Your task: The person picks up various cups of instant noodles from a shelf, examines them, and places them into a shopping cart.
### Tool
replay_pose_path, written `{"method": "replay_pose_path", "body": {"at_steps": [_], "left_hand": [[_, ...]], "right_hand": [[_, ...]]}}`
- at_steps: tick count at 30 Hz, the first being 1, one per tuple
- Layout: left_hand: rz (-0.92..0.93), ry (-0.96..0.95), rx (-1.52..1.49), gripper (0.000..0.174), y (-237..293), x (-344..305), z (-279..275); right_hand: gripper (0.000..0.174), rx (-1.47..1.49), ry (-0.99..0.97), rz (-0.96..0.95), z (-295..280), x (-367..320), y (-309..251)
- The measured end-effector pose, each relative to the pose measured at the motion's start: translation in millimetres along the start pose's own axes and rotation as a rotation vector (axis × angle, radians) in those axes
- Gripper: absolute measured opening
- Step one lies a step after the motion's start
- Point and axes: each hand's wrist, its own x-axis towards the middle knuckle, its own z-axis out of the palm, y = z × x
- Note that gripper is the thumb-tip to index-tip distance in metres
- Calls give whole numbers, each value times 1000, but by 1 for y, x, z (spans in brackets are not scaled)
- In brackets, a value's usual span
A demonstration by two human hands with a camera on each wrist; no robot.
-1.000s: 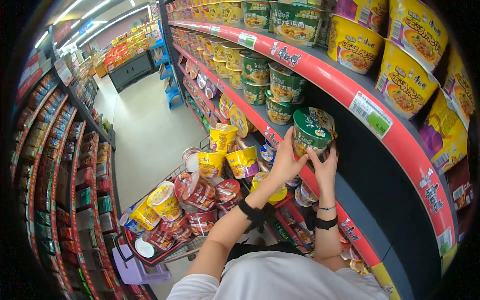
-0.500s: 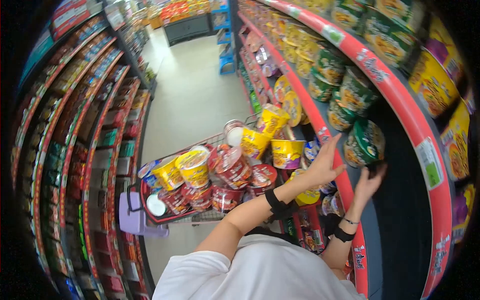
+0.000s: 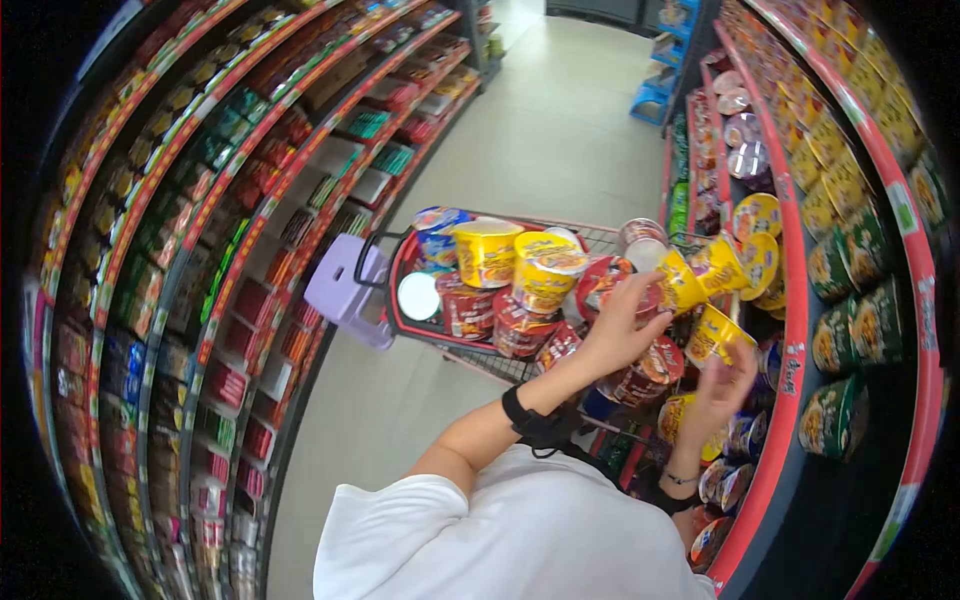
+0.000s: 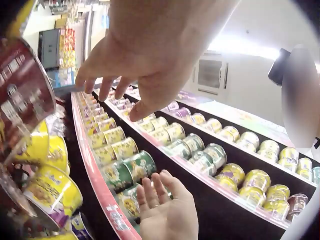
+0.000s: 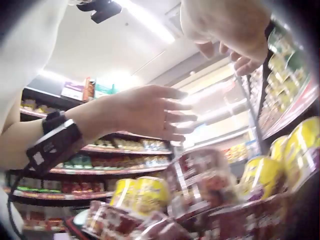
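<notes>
Over the piled cart, the left hand [image 3: 625, 330] hangs with fingers spread, just above a red bowl [image 3: 605, 280] of instant noodles; contact cannot be told in the head view. To its right, the right hand [image 3: 722, 385] is slightly blurred, fingers loosely bent and holding nothing, in front of a yellow cup [image 3: 712, 335]. In the right wrist view the left hand [image 5: 135, 112] has extended fingers above a dark red bowl [image 5: 197, 177]. The left wrist view has the right hand [image 4: 169, 210] palm up and empty, near green cups [image 4: 140, 166] on the shelf.
The shopping cart [image 3: 465, 350] holds red, yellow and blue cups. A purple stool [image 3: 345, 285] stands at its left end. Stocked shelves line both sides, with a green cup [image 3: 833, 418] at the right shelf's front. Floor [image 3: 560, 150] stretches ahead between them.
Both hands have let go of the green cup, which stays on the right shelf, and moved left over the cart. The head view has swung left and down.
</notes>
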Motion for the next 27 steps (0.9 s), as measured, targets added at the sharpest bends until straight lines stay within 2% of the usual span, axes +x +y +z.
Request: {"method": "replay_pose_path", "body": {"at_steps": [2, 3, 5, 7, 9, 11, 12, 14, 18, 20, 21, 23, 25, 27], "left_hand": [[-30, 96, 40, 50, -18, -15, -26], [-45, 167, 68, 49, -26, -24, -40], [-88, 365, 210, 50, -43, -45, -69], [-262, 581, 211, 52, -58, -66, -98], [-295, 736, 177, 54, -98, -92, -127], [-370, 764, 492, 56, -102, -109, -148], [-426, 737, 469, 62, -100, -113, -156], [-418, 689, 484, 65, -107, -113, -165], [-375, 529, 474, 81, -127, -82, -185], [-338, 444, 484, 95, -140, -61, -194], [-324, 432, 478, 95, -143, -49, -200], [-415, 324, 413, 96, -151, -30, -207], [-369, 285, 465, 98, -168, -19, -211], [-363, 227, 286, 95, -182, -12, -212]], "right_hand": [[37, 207, -299, 74, 29, -17, 3], [36, 118, -436, 53, 38, -23, -5], [35, 184, -671, 129, 54, -36, -19], [36, 172, -854, 90, 65, -48, -23], [42, 179, -998, 46, 73, -61, -16], [44, 130, -1149, 25, 81, -66, -12], [44, 132, -1143, 34, 86, -67, -13], [45, 122, -1198, 7, 99, -66, -18], [46, 106, -1114, -65, 131, -64, -23], [45, 121, -1083, -21, 147, -65, -24], [45, 144, -1071, 28, 156, -67, -23], [44, 111, -1033, 36, 170, -69, -27], [43, 80, -1030, 33, 182, -70, -34], [43, 91, -1024, 85, 191, -70, -38]]}}
